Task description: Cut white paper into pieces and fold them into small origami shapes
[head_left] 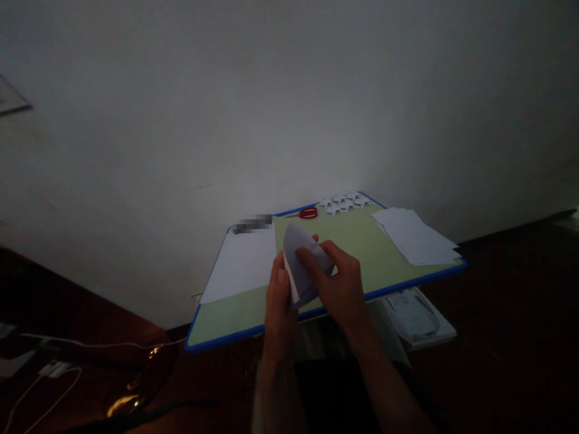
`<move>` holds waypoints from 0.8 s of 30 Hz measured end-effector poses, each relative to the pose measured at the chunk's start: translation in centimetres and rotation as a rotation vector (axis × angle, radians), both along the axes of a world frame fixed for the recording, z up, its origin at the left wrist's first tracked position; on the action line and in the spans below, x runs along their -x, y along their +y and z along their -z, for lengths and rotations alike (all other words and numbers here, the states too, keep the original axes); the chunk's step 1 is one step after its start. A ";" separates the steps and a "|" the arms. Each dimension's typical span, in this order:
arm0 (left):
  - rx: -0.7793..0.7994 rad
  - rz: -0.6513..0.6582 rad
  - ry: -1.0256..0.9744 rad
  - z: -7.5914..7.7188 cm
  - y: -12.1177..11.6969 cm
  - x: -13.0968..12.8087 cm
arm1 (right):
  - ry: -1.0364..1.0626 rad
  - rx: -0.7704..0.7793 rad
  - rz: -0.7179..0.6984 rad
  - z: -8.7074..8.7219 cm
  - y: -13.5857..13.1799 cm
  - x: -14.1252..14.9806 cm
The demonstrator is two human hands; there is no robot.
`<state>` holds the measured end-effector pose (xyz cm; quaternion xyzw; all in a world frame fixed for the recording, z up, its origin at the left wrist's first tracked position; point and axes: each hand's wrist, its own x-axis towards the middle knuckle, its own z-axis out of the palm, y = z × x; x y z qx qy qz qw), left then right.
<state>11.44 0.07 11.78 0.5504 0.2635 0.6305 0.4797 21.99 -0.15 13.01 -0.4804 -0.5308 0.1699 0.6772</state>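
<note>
Dim room, pale wall behind green blue-edged board. Above its near edge, folded paper pinched by left hand and right hand. Scissors at far edge, sheets at right corner.

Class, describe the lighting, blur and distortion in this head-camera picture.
Head view: dim overall, brightest on the white wall behind the blue-edged green board; floor nearly black; a smudged patch at the board's far edge; board edges bow from wide-angle distortion.

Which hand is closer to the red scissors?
Right. The right hand grips the folded paper just below the red scissors; the left hand sits lower, farther away.
</note>
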 end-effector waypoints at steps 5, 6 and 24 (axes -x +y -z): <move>-0.018 -0.033 0.044 0.0 0.1 0.2 | 0.009 -0.025 -0.148 -0.1 0.2 -1.0; -0.022 -0.052 0.027 0.1 0.2 0.3 | 0.016 -0.032 -0.232 -0.1 0.1 -1.4; 0.037 0.065 0.081 0.4 0.0 -0.2 | 0.703 -0.076 -0.137 0.8 1.1 1.1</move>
